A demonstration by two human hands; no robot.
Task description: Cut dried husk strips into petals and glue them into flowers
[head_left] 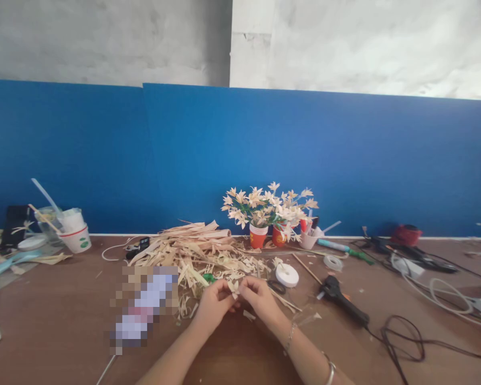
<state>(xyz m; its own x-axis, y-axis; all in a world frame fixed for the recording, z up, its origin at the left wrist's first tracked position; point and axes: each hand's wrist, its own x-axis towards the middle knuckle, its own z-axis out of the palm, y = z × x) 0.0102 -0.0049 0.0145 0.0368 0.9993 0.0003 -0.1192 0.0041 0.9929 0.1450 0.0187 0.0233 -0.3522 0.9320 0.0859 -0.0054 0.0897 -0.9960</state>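
Note:
Close together over the brown table, my two hands work on a small pale flower [233,287] that looks made of dried husk. My left hand [215,302] is closed, its fingertips pinching the flower's base from the left. On the other side, my right hand [261,300] is closed too, with thumb and fingers on the petals. The fingers hide part of the flower. Just beyond my hands lies a heap of dried husk strips [200,243]. A green roll [209,278] sits by my left hand, and a white round disc [287,275] lies past my right hand.
Finished husk flowers [260,206] stand in red paper cups [258,237] by the blue partition [304,144]. On the right are a black glue gun [340,299], a clear tape roll [333,262] and tangled cables [404,337]. A blurred-out object [144,307] lies left; a white cup [77,239] stands beyond.

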